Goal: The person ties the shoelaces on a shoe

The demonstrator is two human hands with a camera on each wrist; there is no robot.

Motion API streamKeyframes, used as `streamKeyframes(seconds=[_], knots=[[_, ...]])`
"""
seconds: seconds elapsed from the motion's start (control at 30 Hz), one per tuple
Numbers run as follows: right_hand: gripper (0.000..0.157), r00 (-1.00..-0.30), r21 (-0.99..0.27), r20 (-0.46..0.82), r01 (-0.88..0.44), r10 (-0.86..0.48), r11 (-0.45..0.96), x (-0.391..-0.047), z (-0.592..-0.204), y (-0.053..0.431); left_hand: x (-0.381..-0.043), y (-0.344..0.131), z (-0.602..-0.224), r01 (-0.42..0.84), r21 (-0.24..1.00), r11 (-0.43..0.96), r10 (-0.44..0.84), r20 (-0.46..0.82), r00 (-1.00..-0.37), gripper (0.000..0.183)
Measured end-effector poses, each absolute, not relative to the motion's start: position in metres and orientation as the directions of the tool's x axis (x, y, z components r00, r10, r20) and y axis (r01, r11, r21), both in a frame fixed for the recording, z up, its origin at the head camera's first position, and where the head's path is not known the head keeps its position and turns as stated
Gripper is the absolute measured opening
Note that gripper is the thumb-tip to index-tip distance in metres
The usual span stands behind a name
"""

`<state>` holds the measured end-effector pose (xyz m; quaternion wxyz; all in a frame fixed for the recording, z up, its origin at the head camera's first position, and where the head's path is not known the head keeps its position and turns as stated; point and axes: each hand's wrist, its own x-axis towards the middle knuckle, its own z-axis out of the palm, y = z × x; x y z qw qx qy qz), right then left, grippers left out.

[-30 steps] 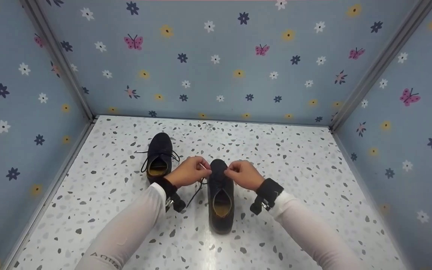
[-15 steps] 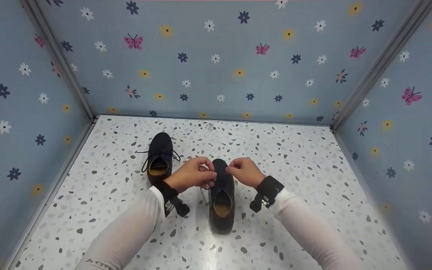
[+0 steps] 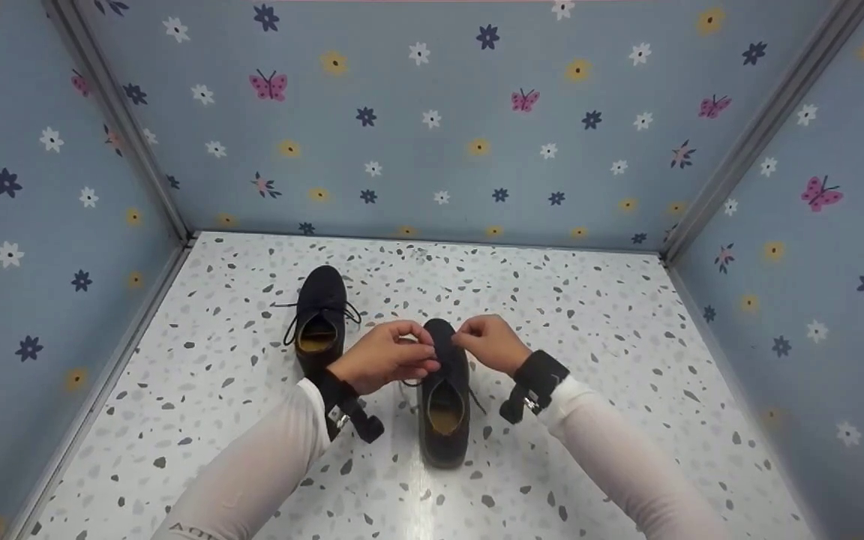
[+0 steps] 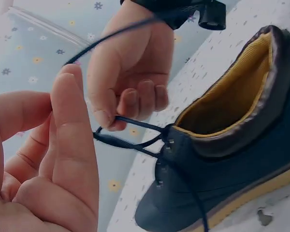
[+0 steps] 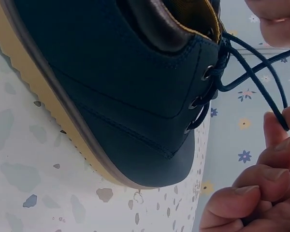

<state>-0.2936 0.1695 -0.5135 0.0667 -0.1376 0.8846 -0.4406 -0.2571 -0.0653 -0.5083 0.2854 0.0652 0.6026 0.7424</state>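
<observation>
A dark blue lace-up shoe with a yellow lining stands on the floor between my hands. My right hand pinches a loop of its shoelace between thumb and index finger, just above the eyelets. On the shoe's other side, my left hand holds another length of shoelace at its fingertips. This strand curves up past the right hand in the left wrist view. One lace end hangs at the shoe's right side in the head view.
A matching shoe stands to the left, its laces spread to both sides. The speckled white floor is bounded by blue flowered panels at the back and both sides. Black wrist straps with cameras are on both wrists.
My left hand has shifted slightly right, over the shoe's front. The lace end that lay left of the shoe now shows on its right. The right hand has barely moved.
</observation>
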Motion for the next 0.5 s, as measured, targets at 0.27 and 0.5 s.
streamKeyframes(seconds=[0.27, 0.5], knots=[[0.016, -0.953, -0.797, -0.027, -0.162, -0.302, 0.582, -0.2936, -0.5113, 0.1704, -0.2474, -0.0614, -0.5208, -0.202, 0.951, 0.236, 0.602, -0.306, -0.738, 0.026], [0.018, -0.941, -0.803, -0.011, -0.194, -0.339, 0.563, -0.2937, -0.5111, 0.1722, -0.2557, -0.0667, -0.5205, -0.103, 0.950, 0.295, 0.525, -0.251, -0.813, 0.017]])
